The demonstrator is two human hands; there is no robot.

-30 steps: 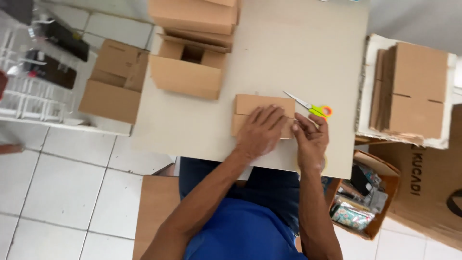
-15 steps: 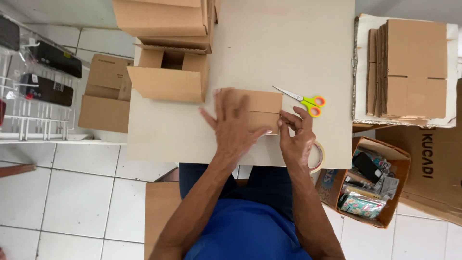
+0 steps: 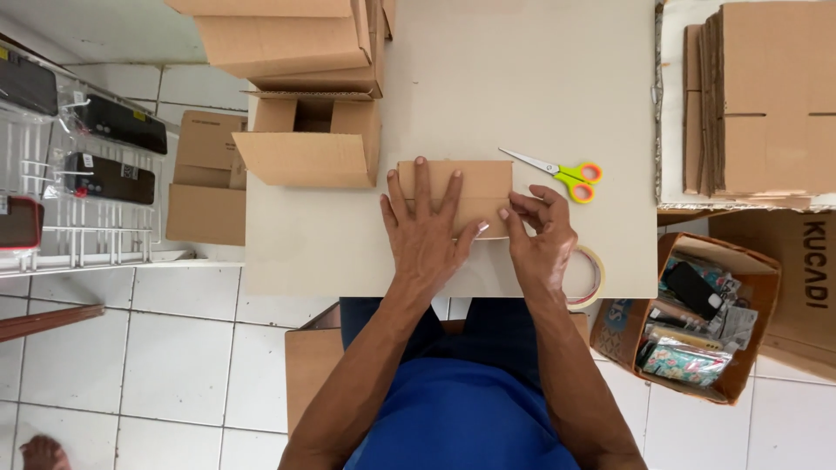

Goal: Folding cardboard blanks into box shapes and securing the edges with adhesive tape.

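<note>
Pale table, small flat brown box

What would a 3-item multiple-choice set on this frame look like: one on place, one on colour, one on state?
1. Where do the scissors lie?
A. On the table right of the flat cardboard box
B. On the floor tiles
C. Inside the open carton

2. What colour are the scissor handles?
A. Blue and white
B. Orange and yellow-green
C. Black

3. How is the left hand placed?
A. Clenched in a fist
B. Lifted off the table
C. Spread flat on the flat cardboard box

Key: 1 A, they rest on the table just right of the box. 2 B, the finger loops show those colours. 3 C, fingers splayed, palm down on the cardboard.
</note>
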